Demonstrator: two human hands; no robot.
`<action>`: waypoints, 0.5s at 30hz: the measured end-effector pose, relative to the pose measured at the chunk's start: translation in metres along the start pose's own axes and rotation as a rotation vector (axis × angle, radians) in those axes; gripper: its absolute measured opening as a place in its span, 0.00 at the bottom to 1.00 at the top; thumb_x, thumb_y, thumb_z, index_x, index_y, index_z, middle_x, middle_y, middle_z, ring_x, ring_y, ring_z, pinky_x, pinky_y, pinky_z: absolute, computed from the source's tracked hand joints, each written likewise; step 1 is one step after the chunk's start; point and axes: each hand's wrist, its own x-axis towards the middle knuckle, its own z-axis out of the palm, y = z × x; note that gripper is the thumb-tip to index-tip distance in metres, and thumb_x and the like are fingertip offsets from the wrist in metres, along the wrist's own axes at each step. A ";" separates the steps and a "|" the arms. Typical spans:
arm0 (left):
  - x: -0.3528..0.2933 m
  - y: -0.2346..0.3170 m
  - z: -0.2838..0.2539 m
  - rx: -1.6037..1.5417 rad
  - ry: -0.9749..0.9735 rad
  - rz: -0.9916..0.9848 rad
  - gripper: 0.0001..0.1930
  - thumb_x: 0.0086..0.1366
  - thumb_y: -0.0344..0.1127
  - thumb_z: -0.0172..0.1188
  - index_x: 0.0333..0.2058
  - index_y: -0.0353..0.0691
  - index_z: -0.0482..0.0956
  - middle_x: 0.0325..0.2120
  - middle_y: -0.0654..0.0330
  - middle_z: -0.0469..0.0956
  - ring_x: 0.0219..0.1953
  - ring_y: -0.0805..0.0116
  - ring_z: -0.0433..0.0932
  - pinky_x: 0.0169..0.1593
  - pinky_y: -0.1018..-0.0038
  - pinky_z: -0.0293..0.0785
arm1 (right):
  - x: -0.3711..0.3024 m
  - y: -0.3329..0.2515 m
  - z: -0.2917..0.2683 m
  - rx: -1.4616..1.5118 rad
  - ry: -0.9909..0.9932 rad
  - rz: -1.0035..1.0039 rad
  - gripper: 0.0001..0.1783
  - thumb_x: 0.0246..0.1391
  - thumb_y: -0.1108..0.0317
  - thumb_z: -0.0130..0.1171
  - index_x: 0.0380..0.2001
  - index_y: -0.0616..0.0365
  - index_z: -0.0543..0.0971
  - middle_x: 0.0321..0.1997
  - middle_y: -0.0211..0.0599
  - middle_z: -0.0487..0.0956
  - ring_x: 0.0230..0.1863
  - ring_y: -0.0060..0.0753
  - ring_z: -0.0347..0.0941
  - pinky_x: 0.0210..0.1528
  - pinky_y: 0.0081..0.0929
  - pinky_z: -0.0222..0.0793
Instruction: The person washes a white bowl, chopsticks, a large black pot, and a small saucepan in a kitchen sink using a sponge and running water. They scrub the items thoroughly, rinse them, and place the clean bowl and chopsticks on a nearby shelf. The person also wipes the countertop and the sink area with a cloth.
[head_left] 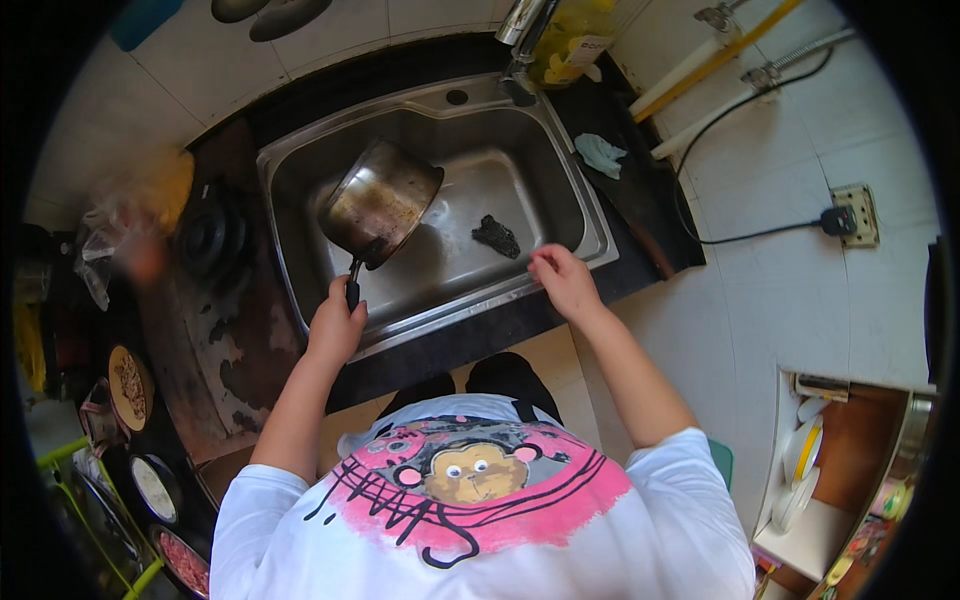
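My left hand (338, 322) is closed around the black handle (353, 285) of a metal saucepan (382, 200). The pan is tilted over the left part of a steel sink (478, 290); its brown-stained outer surface shows, and its inside is hidden. A dark, crumpled scouring pad (496, 237) lies on the sink bottom, right of the pan. Just right of that pad, over the sink's near right rim, is my right hand (565, 280). Its fingers are loosely bent, nothing is visible in them, and they are apart from the pad.
A faucet (518, 75) stands at the far right corner beside a yellow bottle (575, 45). A pale cloth (600, 155) lies on the right ledge. To the left are a dark stove burner (210, 237), a plastic bag (105, 235) and several bowls. A plug (838, 221) sits in the right wall socket.
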 end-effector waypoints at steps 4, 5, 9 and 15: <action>0.006 0.003 0.001 -0.353 -0.081 -0.154 0.23 0.57 0.33 0.52 0.51 0.35 0.59 0.22 0.51 0.73 0.20 0.59 0.73 0.26 0.70 0.68 | 0.100 0.017 0.019 -0.519 -0.153 -0.086 0.18 0.51 0.58 0.53 0.39 0.61 0.71 0.34 0.44 0.78 0.36 0.41 0.75 0.40 0.33 0.69; 0.006 0.010 0.000 -0.496 -0.116 -0.222 0.22 0.58 0.32 0.52 0.51 0.35 0.60 0.20 0.54 0.72 0.17 0.64 0.71 0.23 0.73 0.67 | 0.118 0.027 0.027 -0.669 -0.208 -0.095 0.19 0.50 0.57 0.53 0.40 0.61 0.71 0.35 0.45 0.78 0.37 0.43 0.75 0.41 0.34 0.70; 0.017 0.022 0.002 -1.032 -0.244 -0.338 0.17 0.59 0.30 0.50 0.46 0.36 0.62 0.17 0.63 0.67 0.12 0.77 0.64 0.17 0.81 0.60 | 0.165 0.064 0.055 -1.160 -0.525 -0.077 0.22 0.45 0.56 0.58 0.41 0.58 0.71 0.36 0.42 0.78 0.40 0.42 0.75 0.42 0.34 0.70; 0.022 0.041 0.018 -1.289 -0.296 -0.518 0.11 0.58 0.29 0.50 0.39 0.38 0.62 0.18 0.63 0.68 0.11 0.75 0.64 0.16 0.79 0.62 | 0.190 0.074 0.058 -1.180 -0.607 -0.276 0.17 0.44 0.59 0.54 0.36 0.58 0.75 0.35 0.41 0.79 0.33 0.45 0.76 0.38 0.38 0.71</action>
